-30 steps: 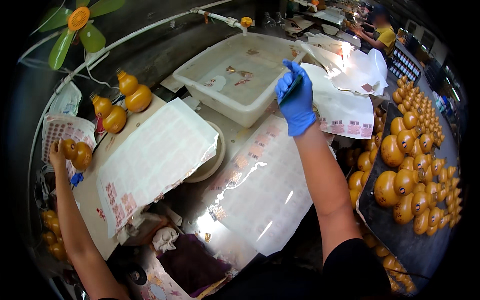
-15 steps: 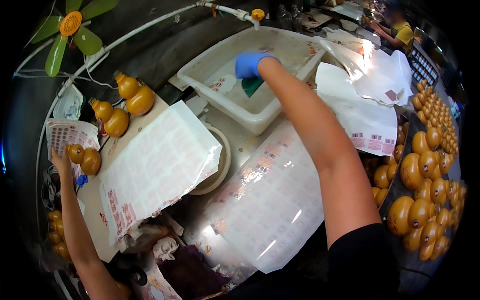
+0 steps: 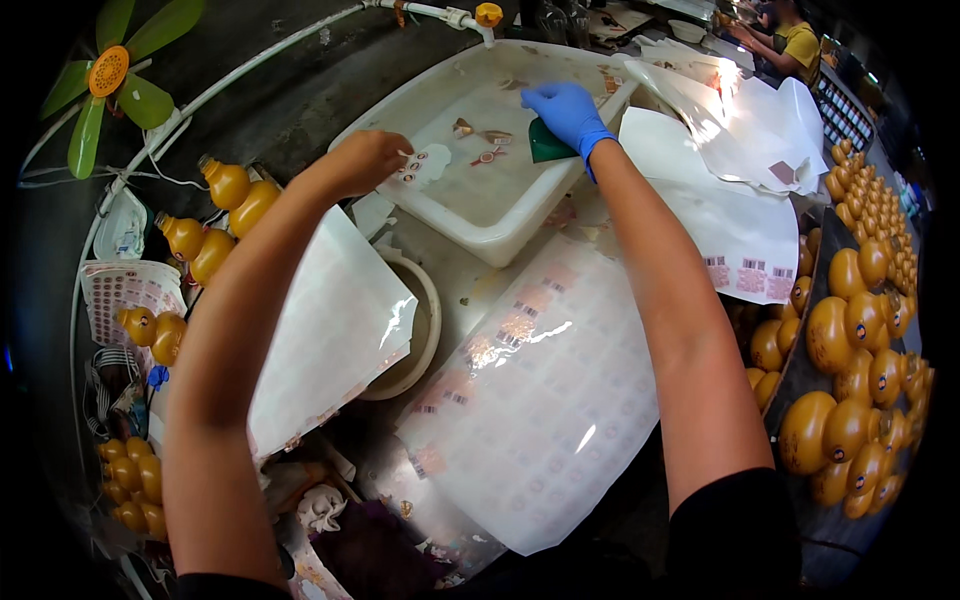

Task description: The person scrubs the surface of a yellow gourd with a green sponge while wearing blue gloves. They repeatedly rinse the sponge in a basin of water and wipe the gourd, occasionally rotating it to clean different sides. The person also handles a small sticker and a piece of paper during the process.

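My left hand (image 3: 368,160) is bare and reaches over the near rim of a white plastic tub (image 3: 500,225), its fingertips pinching a small printed label (image 3: 420,165). My right hand (image 3: 565,110) wears a blue glove and is closed on a dark green scraper-like piece (image 3: 548,145) inside the tub. Several small labels (image 3: 482,140) float in the shallow water of the tub. A large glossy sheet of printed labels (image 3: 540,390) lies between my forearms.
Amber gourd-shaped bottles (image 3: 215,215) stand at the left, and many more (image 3: 855,360) fill a tray at the right. A second label sheet (image 3: 325,330) covers a round bowl (image 3: 425,325). White backing sheets (image 3: 740,140) lie behind. Another person (image 3: 795,40) sits far back.
My left hand left the bottles at the far left and swung up to the tub rim. My gloved right hand moved right inside the tub with the green piece.
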